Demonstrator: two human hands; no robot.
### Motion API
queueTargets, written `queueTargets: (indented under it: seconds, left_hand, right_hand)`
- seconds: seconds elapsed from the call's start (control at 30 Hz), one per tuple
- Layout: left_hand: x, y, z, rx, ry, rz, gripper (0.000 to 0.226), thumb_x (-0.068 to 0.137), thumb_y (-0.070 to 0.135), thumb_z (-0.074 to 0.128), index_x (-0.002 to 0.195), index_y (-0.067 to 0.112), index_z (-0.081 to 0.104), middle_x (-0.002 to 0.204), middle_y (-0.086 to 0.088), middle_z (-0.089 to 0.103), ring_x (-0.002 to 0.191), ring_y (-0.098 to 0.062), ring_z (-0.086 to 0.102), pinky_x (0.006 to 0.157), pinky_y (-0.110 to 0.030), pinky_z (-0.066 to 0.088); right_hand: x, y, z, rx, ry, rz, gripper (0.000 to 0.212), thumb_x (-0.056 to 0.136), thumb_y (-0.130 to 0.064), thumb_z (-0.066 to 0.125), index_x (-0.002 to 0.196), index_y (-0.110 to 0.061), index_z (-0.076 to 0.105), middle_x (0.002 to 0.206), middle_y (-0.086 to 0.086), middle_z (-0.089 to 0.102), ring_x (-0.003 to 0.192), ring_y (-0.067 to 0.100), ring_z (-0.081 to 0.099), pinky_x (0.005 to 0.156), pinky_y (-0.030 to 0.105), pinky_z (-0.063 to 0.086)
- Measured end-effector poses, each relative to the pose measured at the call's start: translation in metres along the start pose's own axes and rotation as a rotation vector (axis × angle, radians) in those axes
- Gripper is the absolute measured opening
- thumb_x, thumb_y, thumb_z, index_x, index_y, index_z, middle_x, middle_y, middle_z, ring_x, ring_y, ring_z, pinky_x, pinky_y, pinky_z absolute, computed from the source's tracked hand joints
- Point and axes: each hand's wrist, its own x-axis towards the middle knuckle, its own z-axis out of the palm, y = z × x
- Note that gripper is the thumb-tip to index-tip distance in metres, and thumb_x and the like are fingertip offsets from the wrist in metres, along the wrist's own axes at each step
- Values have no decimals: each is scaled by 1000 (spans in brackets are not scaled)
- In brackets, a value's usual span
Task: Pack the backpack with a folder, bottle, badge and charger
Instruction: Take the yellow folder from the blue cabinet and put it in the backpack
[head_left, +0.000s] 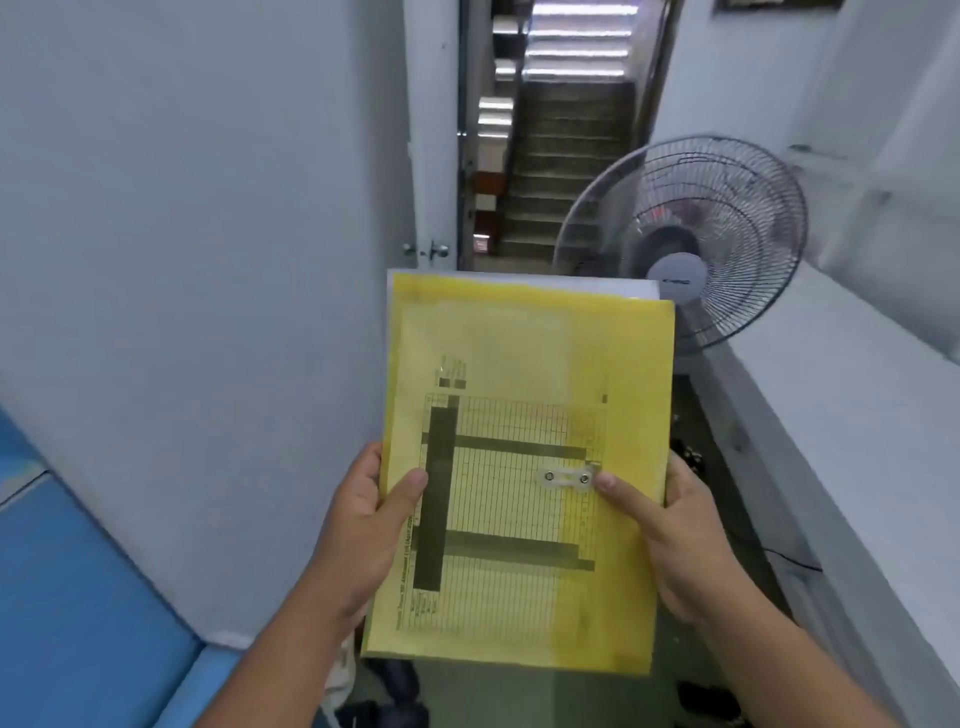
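Note:
A translucent yellow folder (524, 415) with a printed table sheet inside is held upright in front of me, in the middle of the view. White paper edges stick out at its top. My left hand (363, 525) grips its lower left edge, thumb on the front. My right hand (670, 535) grips its lower right edge, thumb near the small clear snap tab (567, 477). No backpack, bottle, badge or charger can be made out.
A standing fan (691, 239) is behind the folder at right, beside a white ledge (841, 415). A white wall (197, 260) is left, a blue surface (78, 597) at lower left. An open doorway shows a staircase (566, 156). Dark items lie on the floor below.

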Motion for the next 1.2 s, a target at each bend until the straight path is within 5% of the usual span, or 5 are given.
queueTargets:
  seconds: [0.23, 0.5, 0.7, 0.93, 1.2]
  left_hand:
    - [12, -9, 88, -22, -444, -80, 27, 101, 11, 54, 124, 25, 59, 116, 2, 75, 109, -18, 71, 92, -38, 56]
    - [-55, -24, 223, -31, -899, -155, 25, 99, 9, 54, 122, 17, 59, 113, -6, 76, 105, -26, 72, 82, -33, 62]
    - [-134, -53, 306, -108, -1164, -277, 30, 90, 25, 70, 117, 17, 61, 119, -18, 71, 113, -42, 66, 103, -64, 46]
    - [-170, -54, 361, -42, -1626, -566, 78, 68, 25, 84, 139, 23, 52, 132, -14, 67, 121, -36, 64, 105, -58, 46]
    - [-187, -61, 412, 18, -1778, -565, 45, 88, 4, 66, 130, 18, 56, 118, -15, 74, 107, -36, 72, 90, -52, 57]
  right_hand:
    - [-92, 0, -74, 71, 411, -9, 58, 73, -28, 86, 125, -23, 61, 112, 7, 76, 100, 31, 75, 85, 56, 58]
    - [-240, 5, -152, 141, 813, -12, 40, 82, -15, 74, 120, -19, 62, 109, 6, 77, 97, 30, 75, 82, 53, 61]
    - [-352, 6, -202, 183, 965, 39, 53, 78, -10, 78, 126, -16, 56, 111, 10, 76, 101, 33, 74, 87, 54, 59]
    - [-411, 15, -206, 211, 1179, 36, 48, 80, -7, 73, 125, -13, 58, 110, 13, 76, 99, 35, 74, 80, 49, 62]
    - [-422, 22, -191, 169, 1430, 44, 50, 78, -12, 74, 125, -16, 59, 113, 11, 76, 102, 33, 73, 87, 54, 59]
